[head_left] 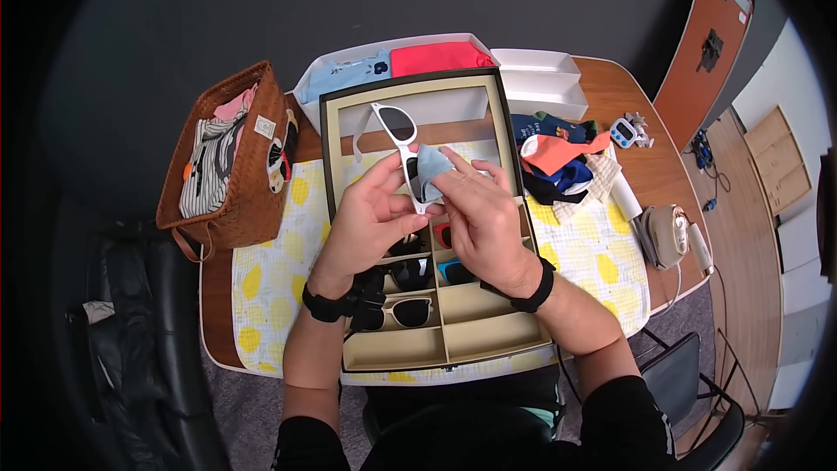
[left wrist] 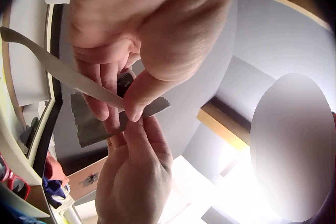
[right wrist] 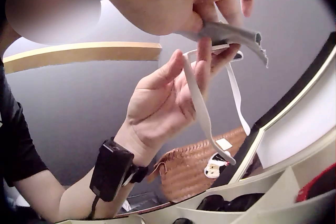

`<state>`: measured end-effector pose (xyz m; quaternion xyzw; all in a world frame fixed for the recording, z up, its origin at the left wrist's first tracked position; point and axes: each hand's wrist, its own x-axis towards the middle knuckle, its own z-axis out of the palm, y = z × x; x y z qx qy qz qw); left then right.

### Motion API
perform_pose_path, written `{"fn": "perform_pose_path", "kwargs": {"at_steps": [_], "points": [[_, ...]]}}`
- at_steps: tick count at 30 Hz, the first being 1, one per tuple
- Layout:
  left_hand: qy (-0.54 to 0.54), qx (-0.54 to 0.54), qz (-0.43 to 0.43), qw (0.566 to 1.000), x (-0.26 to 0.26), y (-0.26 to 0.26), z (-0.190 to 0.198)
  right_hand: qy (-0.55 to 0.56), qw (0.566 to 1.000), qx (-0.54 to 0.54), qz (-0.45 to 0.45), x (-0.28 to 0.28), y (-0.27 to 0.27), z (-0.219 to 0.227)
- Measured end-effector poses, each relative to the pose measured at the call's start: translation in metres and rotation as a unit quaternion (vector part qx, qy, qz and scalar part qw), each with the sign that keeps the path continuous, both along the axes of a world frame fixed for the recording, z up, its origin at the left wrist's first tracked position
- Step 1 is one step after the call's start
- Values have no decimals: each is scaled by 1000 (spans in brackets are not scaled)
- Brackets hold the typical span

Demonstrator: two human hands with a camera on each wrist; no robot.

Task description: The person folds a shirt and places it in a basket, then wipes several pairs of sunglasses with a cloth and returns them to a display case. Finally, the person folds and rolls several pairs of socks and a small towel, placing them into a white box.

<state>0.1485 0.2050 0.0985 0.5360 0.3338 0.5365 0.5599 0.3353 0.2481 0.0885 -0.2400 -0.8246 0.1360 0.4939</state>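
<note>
White-framed sunglasses (head_left: 398, 125) with dark lenses are held up over the open display case (head_left: 488, 330). My left hand (head_left: 370, 218) grips them by one end of the frame, thumb and fingertips at the hinge. In the right wrist view both white temples (right wrist: 198, 98) hang unfolded. My right hand (head_left: 490, 228) pinches a blue-grey cloth (head_left: 432, 166) against the lower lens, fingers on one face and thumb on the other. Much of that lens is hidden by the cloth. Below, more sunglasses (head_left: 410, 312) lie in the case's compartments.
A woven basket (head_left: 248, 192) of clothes stands at the left. Behind the case are white bins (head_left: 309, 98) with folded clothes. Socks and fabrics (head_left: 567, 157), a timer (head_left: 622, 132) and a beige corded device (head_left: 667, 235) lie right. A yellow-spotted cloth (head_left: 261, 296) lies underneath.
</note>
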Motion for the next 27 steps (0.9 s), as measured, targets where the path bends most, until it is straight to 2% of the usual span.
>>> {"fn": "perform_pose_path", "kwargs": {"at_steps": [1,4,8,17,19,21,22,24,27], "points": [[0,1,-1,1000,-1,0,2,-8,999,30,-19,0,1,1],[-21,4,2,1000,-2,0,3,-4,1000,15,-15,1,0,2],[-52,27,52,997,-3,2,-1,6,1000,16,-7,0,-4,5],[-60,17,83,995,-2,1,2,42,997,-15,61,0,-8,8],[-57,14,86,995,-2,1,2,34,995,11,93,0,-7,7],[-62,11,87,994,0,1,1,36,996,16,80,-2,-7,5],[-63,11,87,994,0,1,0,39,997,21,65,-3,-7,4],[19,16,36,999,0,-2,-1,43,998,21,40,-4,-5,2],[24,-20,3,999,6,-8,1,47,999,20,15,-2,-1,2]]}}
